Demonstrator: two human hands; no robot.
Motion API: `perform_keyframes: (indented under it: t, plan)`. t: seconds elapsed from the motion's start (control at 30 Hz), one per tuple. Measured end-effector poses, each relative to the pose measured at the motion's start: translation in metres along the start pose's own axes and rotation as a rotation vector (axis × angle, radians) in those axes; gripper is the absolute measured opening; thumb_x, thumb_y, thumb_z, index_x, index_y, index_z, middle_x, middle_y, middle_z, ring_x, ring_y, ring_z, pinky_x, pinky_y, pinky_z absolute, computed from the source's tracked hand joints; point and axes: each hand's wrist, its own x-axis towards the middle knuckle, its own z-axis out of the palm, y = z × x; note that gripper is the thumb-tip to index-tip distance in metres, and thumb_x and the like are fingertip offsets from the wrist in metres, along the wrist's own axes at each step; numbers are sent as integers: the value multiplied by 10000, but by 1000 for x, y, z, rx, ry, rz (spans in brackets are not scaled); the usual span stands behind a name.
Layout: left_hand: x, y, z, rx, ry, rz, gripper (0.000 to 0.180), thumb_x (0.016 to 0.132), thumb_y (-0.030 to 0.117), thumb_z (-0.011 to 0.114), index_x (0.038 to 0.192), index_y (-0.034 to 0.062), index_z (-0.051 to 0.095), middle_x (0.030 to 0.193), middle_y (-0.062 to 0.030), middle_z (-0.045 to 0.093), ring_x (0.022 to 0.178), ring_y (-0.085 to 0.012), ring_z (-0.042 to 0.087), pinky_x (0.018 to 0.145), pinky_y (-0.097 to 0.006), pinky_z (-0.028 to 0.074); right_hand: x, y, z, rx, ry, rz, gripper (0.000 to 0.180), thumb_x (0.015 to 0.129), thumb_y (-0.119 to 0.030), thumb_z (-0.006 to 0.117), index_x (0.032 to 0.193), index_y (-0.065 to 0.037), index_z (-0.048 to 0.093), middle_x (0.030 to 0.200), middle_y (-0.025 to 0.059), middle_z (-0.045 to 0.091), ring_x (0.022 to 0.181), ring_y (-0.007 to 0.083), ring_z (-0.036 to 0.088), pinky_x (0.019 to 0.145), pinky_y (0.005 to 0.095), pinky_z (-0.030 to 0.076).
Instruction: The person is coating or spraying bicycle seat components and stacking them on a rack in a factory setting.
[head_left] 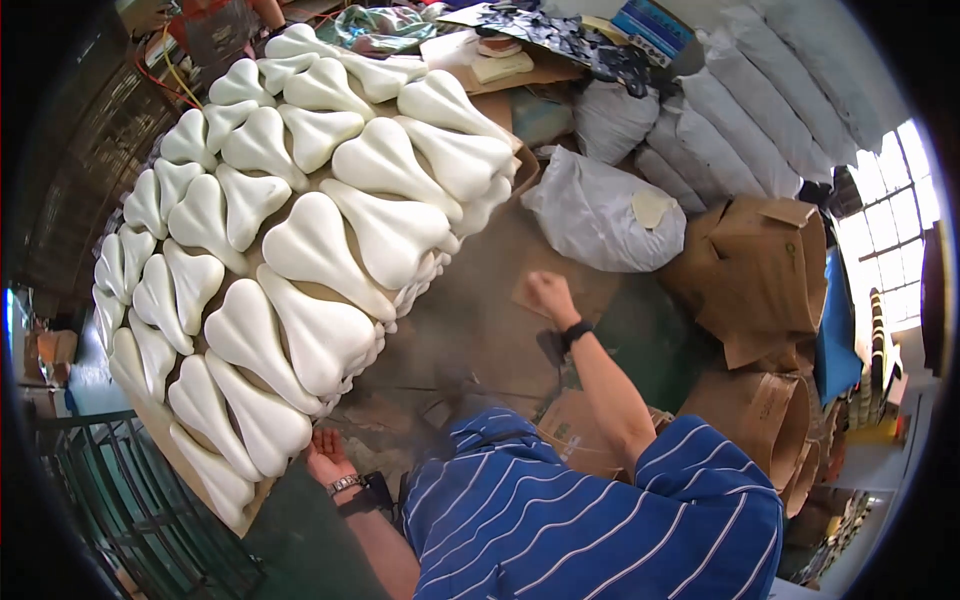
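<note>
Many white, saddle-shaped foam pads (315, 245) lie stacked in rows and layers, filling the left half of the view. Their broad and narrow ends alternate. My left hand (328, 458) is beside the stack's near corner, close to the end of one saddle pad (275, 435). Its fingers are stretched out and partly apart, and nothing shows in them. Out to the right and apart from the stack, my right hand (548, 293) is closed in a loose fist over the brown floor. I see nothing held in it.
Stuffed white sacks (605, 215) stand beyond my right hand, with more piled behind. Brown cardboard cartons (765, 270) stand at the right. A dark metal rack (140, 500) is at the lower left. Another person (215, 30) is at the far end of the stack.
</note>
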Motion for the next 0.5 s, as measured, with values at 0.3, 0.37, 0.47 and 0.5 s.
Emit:
perform_keyframes:
  t: [0.3,0.37,0.47,0.5]
  plan:
    - [7,-27,-7,432,235,39,171,965,187,576,928,45,664,776,-113,693,705,-212,697,598,-342,575,227,-113,-47,212,-225,-58,343,1017,-313,551,1197,-42,660,1094,100,718,1008,227,689,833,351,551]
    - [0,-40,1,123,208,23,174,958,174,589,902,19,645,694,-94,673,585,-238,687,506,-363,584,289,-117,-69,364,-327,107,357,1028,-434,554,1204,-145,669,1098,45,714,925,202,684,814,340,554]
    - [-1,-44,18,315,303,144,174,944,149,583,832,29,640,635,-65,634,495,-201,623,458,-345,537,346,-118,-88,151,-355,185,334,995,-498,601,930,-175,653,800,-39,644,704,142,624,609,287,521]
    - [-2,-39,23,407,286,67,210,949,172,575,796,44,640,624,-58,624,481,-187,600,453,-342,516,351,-119,-92,118,-412,208,355,997,-506,585,943,-163,659,794,-42,645,685,125,601,607,267,499]
